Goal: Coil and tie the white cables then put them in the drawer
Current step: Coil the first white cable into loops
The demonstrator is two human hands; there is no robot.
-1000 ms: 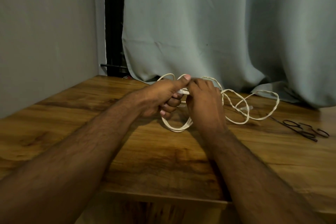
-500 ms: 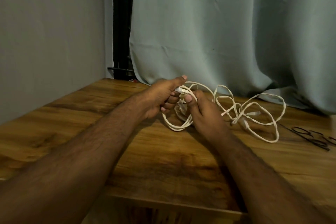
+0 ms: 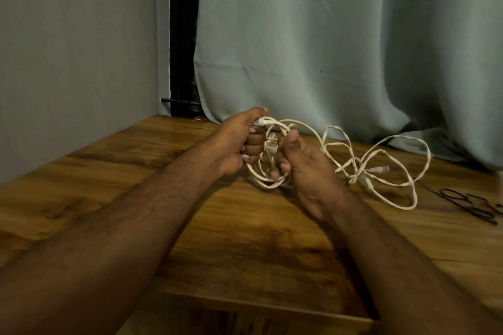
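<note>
A long white cable lies in loose loops on the wooden table, with a clear plug end among the loops at the right. My left hand is closed on a small coil of it, thumb pinning one plug end on top. My right hand sits just to the right, palm turned up, its fingers curled around the coil's loops. The rest of the cable trails off rightward from both hands. No drawer shows in the head view.
Several thin black ties lie on the table at the far right. A grey-green curtain hangs behind the table, and a grey wall runs along its left side. The table's front edge is close to me.
My right hand has turned palm up and drawn back toward me along the coil. More loose loops have gathered on the table to the right. The left hand keeps its hold.
</note>
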